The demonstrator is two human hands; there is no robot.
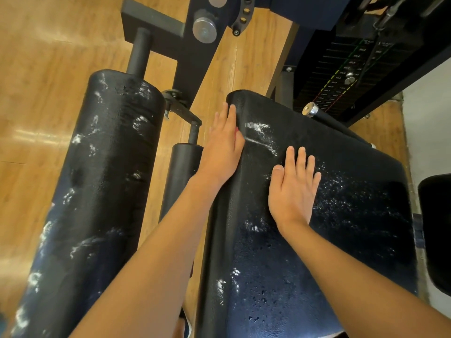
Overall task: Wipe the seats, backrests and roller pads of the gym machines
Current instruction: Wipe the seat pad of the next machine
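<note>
The left hand [223, 152] lies flat with straight fingers against the left edge of the black seat pad [341, 228], near its far corner, gripping nothing; a small pink spot shows by its thumb side, too small to tell what it is; the right hand [294, 189] rests palm-down on top of the same pad, fingers straight and slightly spread, holding nothing. The seat pad runs from the lower edge of the view up to the middle, wet-looking, with white streaks and specks around both hands. Left of it, apart from it, stands a large black roller pad [102, 167], also smeared with white patches, on a dark bar; between the two, lower down and just beside the left wrist, is a smaller roller pad [180, 167]. A dark metal frame [195, 45] rises beyond them; a weight stack [341, 76] stands at the upper right, with a chrome knob [310, 110] near the pad's far edge; another black pad [436, 228] shows at the right border. Beneath everything is a wooden floor [36, 69].
</note>
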